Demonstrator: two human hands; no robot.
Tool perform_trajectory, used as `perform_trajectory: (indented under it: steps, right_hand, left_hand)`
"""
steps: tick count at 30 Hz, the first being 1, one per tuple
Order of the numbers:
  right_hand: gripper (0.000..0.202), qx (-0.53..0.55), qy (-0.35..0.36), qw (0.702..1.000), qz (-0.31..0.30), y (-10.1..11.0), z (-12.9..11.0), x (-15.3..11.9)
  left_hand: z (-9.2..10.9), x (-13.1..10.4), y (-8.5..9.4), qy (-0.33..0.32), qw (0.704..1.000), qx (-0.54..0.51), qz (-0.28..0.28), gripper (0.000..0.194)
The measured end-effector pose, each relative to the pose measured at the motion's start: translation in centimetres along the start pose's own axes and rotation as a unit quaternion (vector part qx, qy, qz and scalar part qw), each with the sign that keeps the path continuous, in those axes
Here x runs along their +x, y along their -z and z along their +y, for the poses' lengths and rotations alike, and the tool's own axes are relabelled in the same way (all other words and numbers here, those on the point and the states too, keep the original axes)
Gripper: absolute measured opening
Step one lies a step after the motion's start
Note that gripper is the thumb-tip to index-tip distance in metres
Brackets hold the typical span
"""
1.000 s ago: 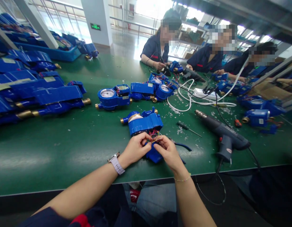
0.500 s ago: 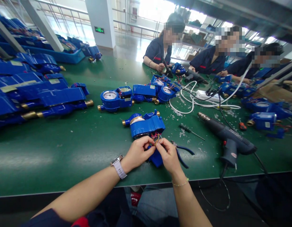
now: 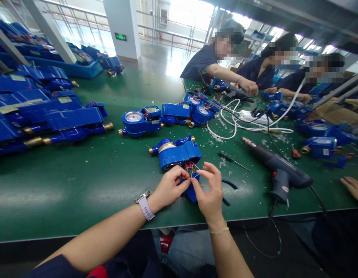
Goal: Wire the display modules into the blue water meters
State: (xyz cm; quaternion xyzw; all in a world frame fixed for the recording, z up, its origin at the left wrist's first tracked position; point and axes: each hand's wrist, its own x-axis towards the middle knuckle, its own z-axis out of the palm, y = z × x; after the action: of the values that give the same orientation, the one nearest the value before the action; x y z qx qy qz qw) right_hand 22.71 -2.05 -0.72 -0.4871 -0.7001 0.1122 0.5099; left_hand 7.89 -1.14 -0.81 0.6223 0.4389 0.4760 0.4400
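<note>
A blue water meter (image 3: 179,155) with brass ends lies tipped on its side in front of me, its thin coloured wires (image 3: 192,168) hanging out toward my hands. My left hand (image 3: 169,187) is closed, thumb and fingertips pinched on the wires. My right hand (image 3: 209,190) is open beside it, the thumb tip at the wires and the fingers raised apart from it. Under the hands sits a blue plastic part (image 3: 191,194), partly covered. Pliers with blue handles (image 3: 230,184) lie behind my right hand, their jaws hidden.
A screwdriver (image 3: 233,161) and a heat gun (image 3: 279,166) lie to the right, by a white power strip (image 3: 252,117). More meters (image 3: 141,120) stand behind; many are piled at left (image 3: 51,112). Co-workers sit across the table; another person's hand (image 3: 354,188) rests at the right edge.
My right fingers have lifted and spread away from the wires; my left hand keeps its pinch. A co-worker has leaned and reached to the right, and a hand has appeared at the right edge.
</note>
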Motion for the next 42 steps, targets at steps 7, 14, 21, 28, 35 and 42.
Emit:
perform_trajectory:
  steps: [7,14,21,28,35,42]
  right_hand:
    - [0.010,-0.052,0.058,0.996,-0.052,0.4,-0.4,0.2]
    - [0.011,-0.080,0.079,0.991,-0.072,1.0,-0.9,0.8]
    - [0.011,-0.100,0.090,0.984,-0.118,1.7,-0.8,1.6]
    - [0.012,-0.151,0.102,0.969,-0.165,2.1,-0.9,2.0]
    - [0.008,-0.124,0.109,0.981,-0.100,3.3,-0.4,2.5]
    - [0.008,-0.150,0.165,0.971,-0.084,2.1,-0.7,1.2]
  left_hand:
    - [-0.3,-0.3,-0.1,0.008,1.000,0.020,-0.014,0.011]
    - [-0.3,-0.4,0.1,0.001,0.999,0.040,-0.021,0.011]
    - [-0.1,-0.4,0.1,-0.010,0.997,0.068,-0.028,0.010]
    - [0.1,-0.4,0.2,-0.029,0.996,0.073,-0.032,0.011]
    - [-0.2,-0.4,0.4,0.006,0.997,0.067,-0.032,0.010]
    - [0.1,-0.2,0.2,0.004,0.999,0.032,-0.023,0.013]
